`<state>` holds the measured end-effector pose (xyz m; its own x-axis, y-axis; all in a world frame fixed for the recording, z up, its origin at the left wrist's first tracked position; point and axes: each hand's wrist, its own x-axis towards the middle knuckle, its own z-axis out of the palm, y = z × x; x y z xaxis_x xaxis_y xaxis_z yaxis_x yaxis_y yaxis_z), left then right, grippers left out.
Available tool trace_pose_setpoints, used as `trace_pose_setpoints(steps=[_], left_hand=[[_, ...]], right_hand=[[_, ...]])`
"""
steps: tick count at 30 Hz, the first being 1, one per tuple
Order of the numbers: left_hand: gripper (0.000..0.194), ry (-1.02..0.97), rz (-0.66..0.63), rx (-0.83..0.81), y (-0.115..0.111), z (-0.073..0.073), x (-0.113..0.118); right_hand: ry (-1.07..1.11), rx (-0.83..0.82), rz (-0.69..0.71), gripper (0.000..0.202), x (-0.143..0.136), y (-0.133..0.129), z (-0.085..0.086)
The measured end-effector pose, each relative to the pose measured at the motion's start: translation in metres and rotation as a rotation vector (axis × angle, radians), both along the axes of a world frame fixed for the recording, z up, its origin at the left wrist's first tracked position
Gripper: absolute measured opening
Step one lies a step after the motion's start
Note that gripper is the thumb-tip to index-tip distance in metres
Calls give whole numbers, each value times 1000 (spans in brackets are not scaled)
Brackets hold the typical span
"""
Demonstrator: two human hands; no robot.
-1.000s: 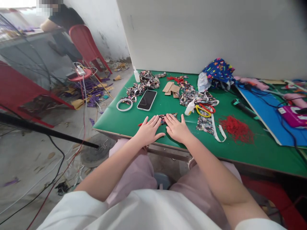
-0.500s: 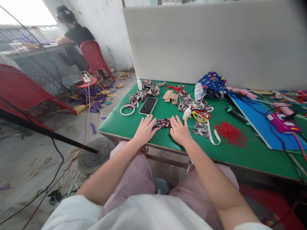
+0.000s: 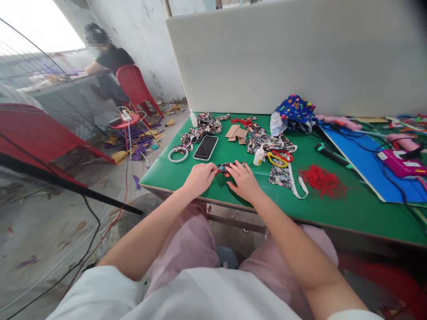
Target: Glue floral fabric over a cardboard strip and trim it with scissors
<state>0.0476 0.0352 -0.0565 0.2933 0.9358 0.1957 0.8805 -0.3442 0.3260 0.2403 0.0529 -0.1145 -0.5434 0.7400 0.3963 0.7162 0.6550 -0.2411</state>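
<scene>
A small dark floral fabric strip (image 3: 223, 169) lies near the front edge of the green table (image 3: 176, 178). My left hand (image 3: 200, 178) is closed at its left end, fingers curled and pinching the cloth. Across the strip's right part rests my right hand (image 3: 246, 181), palm down with fingers apart. Just beyond them are a phone (image 3: 206, 148), a white ring that looks like a tape roll (image 3: 178, 154), and a small glue bottle (image 3: 259, 155). Yellow- and red-handled scissors (image 3: 278, 159) lie to the right, partly over floral cloth (image 3: 280, 177).
Cardboard pieces (image 3: 236, 133) and crumpled floral fabric (image 3: 208, 124) sit farther back. Red threads (image 3: 322, 181), a blue board (image 3: 360, 164) and a magenta device (image 3: 400, 162) occupy the right. A black pole (image 3: 66, 184) crosses the left; a person (image 3: 115, 60) sits beyond.
My left hand has gone from lying flat to curled on the strip's left end. My right hand's fingers have shifted left over the strip. The camera view has tilted slightly.
</scene>
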Motion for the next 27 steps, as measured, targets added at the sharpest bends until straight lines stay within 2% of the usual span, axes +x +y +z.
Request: trace_pose_setpoints(steps=[3, 6, 9, 11, 13, 14, 16, 19, 23, 27], left_hand=[[21, -107, -33, -52, -2, 13, 5], [20, -234, -41, -115, -3, 16, 5], [24, -351, 0, -107, -4, 16, 6], [35, -406, 11, -77, -5, 20, 11], [53, -450, -37, -104, -5, 25, 19], [57, -476, -81, -162, -5, 27, 23], [43, -528, -110, -285, -3, 29, 32], [28, -622, -64, -421, 2, 25, 39], [33, -781, 14, -545, 6, 10, 37], [34, -884, 103, -628, 7, -2, 28]], right_hand=[[75, -17, -51, 34, 2, 4, 3], [133, -58, -93, 29, 10, 8, 14], [142, -128, -51, 26, 19, 7, 33], [134, -189, 9, 23, 23, 2, 46], [132, -249, 57, 20, 25, -3, 57], [140, -278, 69, 18, 26, -6, 61], [178, -339, 72, 17, 29, -9, 66], [280, -478, 61, 17, 39, -8, 63], [439, -687, 77, 19, 52, 2, 52], [557, -765, 25, 25, 54, 12, 42]])
